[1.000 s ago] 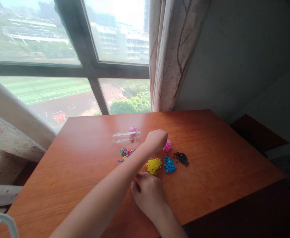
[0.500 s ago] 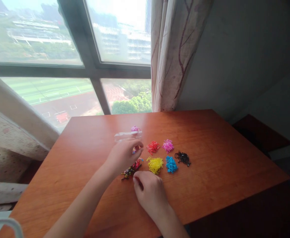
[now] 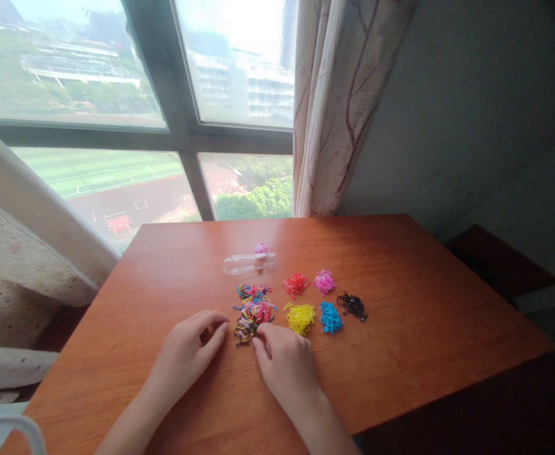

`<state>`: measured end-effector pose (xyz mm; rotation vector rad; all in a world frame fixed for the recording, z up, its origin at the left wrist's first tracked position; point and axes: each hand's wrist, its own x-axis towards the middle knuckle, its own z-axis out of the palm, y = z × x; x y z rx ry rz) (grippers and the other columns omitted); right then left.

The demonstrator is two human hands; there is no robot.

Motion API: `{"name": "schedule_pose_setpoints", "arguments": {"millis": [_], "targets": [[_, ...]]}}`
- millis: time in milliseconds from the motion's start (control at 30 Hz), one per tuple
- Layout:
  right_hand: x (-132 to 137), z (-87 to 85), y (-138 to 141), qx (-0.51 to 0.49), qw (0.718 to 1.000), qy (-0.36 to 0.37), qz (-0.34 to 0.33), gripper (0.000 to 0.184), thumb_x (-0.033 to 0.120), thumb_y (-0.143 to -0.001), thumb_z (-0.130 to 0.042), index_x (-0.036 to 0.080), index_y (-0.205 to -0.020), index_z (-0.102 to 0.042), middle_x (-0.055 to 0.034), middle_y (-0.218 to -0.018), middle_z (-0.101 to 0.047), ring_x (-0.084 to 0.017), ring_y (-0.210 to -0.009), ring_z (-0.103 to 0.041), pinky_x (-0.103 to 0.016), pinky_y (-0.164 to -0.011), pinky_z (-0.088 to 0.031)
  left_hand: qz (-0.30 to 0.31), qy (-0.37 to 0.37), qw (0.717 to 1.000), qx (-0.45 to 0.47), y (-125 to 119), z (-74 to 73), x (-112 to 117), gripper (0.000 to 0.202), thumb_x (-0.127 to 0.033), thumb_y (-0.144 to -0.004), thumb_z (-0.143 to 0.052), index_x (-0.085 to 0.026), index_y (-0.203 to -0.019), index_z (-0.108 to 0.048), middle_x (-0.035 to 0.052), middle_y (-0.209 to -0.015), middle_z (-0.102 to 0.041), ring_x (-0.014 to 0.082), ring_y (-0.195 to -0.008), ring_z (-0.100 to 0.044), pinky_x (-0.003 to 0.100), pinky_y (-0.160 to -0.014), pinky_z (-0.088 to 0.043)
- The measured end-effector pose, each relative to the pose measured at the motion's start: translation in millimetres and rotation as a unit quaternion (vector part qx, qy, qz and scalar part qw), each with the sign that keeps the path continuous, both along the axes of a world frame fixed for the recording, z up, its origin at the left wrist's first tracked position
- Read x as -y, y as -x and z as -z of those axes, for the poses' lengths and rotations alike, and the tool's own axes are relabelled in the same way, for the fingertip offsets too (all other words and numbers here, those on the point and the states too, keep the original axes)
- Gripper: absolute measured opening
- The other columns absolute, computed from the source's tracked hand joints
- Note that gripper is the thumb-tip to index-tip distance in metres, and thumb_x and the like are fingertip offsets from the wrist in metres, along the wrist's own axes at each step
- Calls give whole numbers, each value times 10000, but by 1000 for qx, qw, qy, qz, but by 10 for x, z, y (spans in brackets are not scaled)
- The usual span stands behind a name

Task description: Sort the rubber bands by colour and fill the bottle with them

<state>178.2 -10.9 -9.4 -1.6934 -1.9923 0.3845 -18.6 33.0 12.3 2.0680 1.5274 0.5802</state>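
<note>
A mixed pile of small coloured rubber bands [image 3: 255, 309] lies in the middle of the table. Just left of it rests my left hand [image 3: 189, 347], thumb and forefinger tips together; anything between them is too small to make out. My right hand [image 3: 287, 360] is at the pile's near right edge, its fingers curled and the tips touching the bands; whatever they pinch is hidden. Sorted heaps lie to the right: red bands [image 3: 296, 285], pink bands [image 3: 323, 282], yellow bands [image 3: 300, 318], blue bands [image 3: 330, 317] and black bands [image 3: 352, 306].
Behind the mixed pile, a clear plastic bottle [image 3: 242, 264] lies on its side, with a pink-purple item [image 3: 261, 248] by its right end. The wooden table [image 3: 424, 303] reaches to the window [image 3: 182, 136] and curtain [image 3: 329, 114]. A white curved rail [image 3: 16, 422] shows at lower left.
My left hand has drawn back from over the mixed pile to the table at its left, uncovering the pile. My right hand stays nearly in place. The view has shifted slightly.
</note>
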Motion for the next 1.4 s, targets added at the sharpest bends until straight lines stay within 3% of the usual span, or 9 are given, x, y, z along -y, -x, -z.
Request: {"name": "schedule_pose_setpoints", "arguments": {"millis": [333,600,767,1100,1233,1400], "targets": [[-42,19,26,-4,1000,-17,8,144,144,-895,-558,230,-789,-605,16,-736,-679,-145,-695,-636,-233,-610,-322,11,4,999,-30,-22,28,-20,245,-336,-927,-459,-207,-891,-665,20,-816,-710,166,-710,-624,258,-674,-461],[-21,55,-21,-52,997,-40,35,138,151,-902,-543,231,-958,-641,9,-763,-694,-151,-687,-652,-233,-637,-377,10,2,999,-35,-65,8,10,234,-315,-920,-466,-220,-876,-676,17,-811,-709,172,-711,-623,257,-667,-456],[-43,49,8,-49,998,-49,4,191,145,-886,-561,238,-1034,-638,8,-772,-693,-169,-708,-658,-243,-632,-383,14,-10,999,-39,-96,7,16,234,-309,-925,-458,-224,-860,-667,14,-805,-698,169,-711,-616,250,-656,-445],[27,-56,81,-12,998,-33,-60,134,135,-882,-555,241,-921,-626,11,-830,-710,-155,-780,-665,-212,-678,-390,13,-15,999,-50,-106,36,30,207,-278,-919,-464,-235,-875,-662,18,-874,-692,179,-797,-628,245,-680,-438],[-15,-17,89,6,998,-30,-55,127,136,-880,-551,240,-871,-624,14,-804,-704,-156,-763,-662,-211,-673,-388,10,-17,998,-52,-106,39,40,206,-272,-916,-462,-240,-873,-661,13,-869,-686,175,-795,-627,240,-675,-433],[-38,67,69,-39,997,-45,-51,162,110,-867,-534,231,-838,-638,12,-778,-703,-147,-737,-658,-205,-675,-388,11,-18,999,-42,-104,42,35,198,-277,-909,-475,-244,-875,-666,10,-856,-680,173,-776,-621,239,-669,-429]]}}
